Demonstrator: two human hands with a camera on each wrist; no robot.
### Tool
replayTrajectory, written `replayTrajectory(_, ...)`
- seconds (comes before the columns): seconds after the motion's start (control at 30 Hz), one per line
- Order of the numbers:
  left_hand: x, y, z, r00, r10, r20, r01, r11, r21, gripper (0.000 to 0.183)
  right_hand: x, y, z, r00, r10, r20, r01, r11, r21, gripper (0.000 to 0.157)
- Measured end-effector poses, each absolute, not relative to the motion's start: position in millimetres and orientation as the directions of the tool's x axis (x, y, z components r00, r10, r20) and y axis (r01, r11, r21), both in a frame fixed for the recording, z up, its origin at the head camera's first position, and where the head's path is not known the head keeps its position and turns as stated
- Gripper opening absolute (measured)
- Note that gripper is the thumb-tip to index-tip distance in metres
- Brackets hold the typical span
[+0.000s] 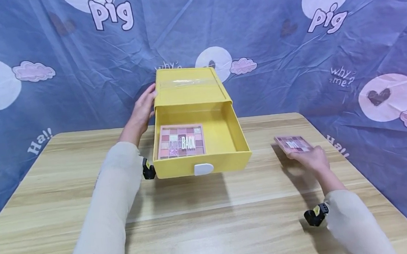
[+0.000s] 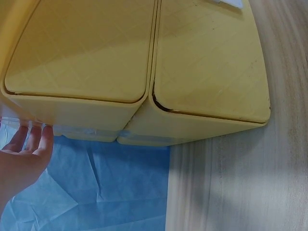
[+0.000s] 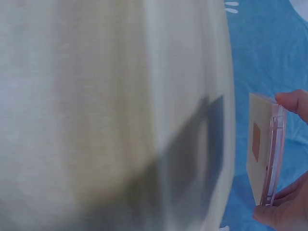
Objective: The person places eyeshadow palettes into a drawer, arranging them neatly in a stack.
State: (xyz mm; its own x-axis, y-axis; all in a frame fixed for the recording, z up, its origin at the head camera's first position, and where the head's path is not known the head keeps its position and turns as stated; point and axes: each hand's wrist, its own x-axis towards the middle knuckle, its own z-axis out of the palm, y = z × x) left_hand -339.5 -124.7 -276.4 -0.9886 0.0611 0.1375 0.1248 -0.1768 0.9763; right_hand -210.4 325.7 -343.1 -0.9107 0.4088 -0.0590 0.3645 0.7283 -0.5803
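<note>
A yellow drawer box [image 1: 188,85] stands on the table, its upper drawer [image 1: 222,131] pulled out towards me. Inside that drawer, on the left, lies a pink eyeshadow palette [image 1: 181,141] with "BACK" lettered on its clear lid. My left hand [image 1: 143,110] rests against the box's left side, and the left wrist view shows its fingers [image 2: 46,142] extended onto the box's edge. Off to the right, my right hand [image 1: 311,159] pinches a second eyeshadow palette [image 3: 262,149] by its edges, thumb on one side and fingers on the other, raised above the table with a shadow below.
The wood-grain table [image 1: 199,233] runs back to a blue printed cloth [image 1: 276,46] hanging behind and beside it. A white handle [image 1: 204,169] sticks out from the drawer front. Clear tape [image 1: 184,82] crosses the box top. Each wrist carries a small black camera [image 1: 316,215].
</note>
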Motion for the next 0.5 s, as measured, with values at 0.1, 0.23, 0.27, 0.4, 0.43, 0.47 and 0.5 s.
replayTrajectory(0.1,-340,-124,-276,-0.989,0.060,0.136,0.123,-0.182,0.976,0.051,-213,324,-334,-0.918,0.395,-0.041,0.339,0.726,-0.599,0.093)
replayTrajectory(0.23,-341,-124,-277,-0.990,0.057,0.130,0.117,-0.191,0.975,0.051,-217,322,-322,-0.929,0.371,-0.018,0.295,0.707,-0.643,0.086)
replayTrajectory(0.27,-341,-124,-277,-0.990,0.057,0.130,0.117,-0.192,0.975,0.050,-217,321,-319,-0.931,0.366,-0.009,0.283,0.705,-0.650,0.084)
replayTrajectory(0.4,-341,-124,-277,-0.989,0.058,0.133,0.120,-0.183,0.976,0.050,-221,319,-304,-0.940,0.341,0.022,0.253,0.738,-0.626,0.085)
replayTrajectory(0.43,-341,-125,-277,-0.989,0.057,0.133,0.121,-0.180,0.976,0.050,-222,318,-300,-0.941,0.337,0.024,0.253,0.750,-0.611,0.086)
replayTrajectory(0.47,-341,-125,-276,-0.990,0.056,0.133,0.122,-0.177,0.977,0.051,-222,318,-297,-0.944,0.330,0.025,0.249,0.756,-0.605,0.087)
replayTrajectory(0.5,-341,-125,-276,-0.990,0.055,0.132,0.121,-0.174,0.977,0.051,-223,317,-293,-0.947,0.321,0.022,0.245,0.763,-0.598,0.089)
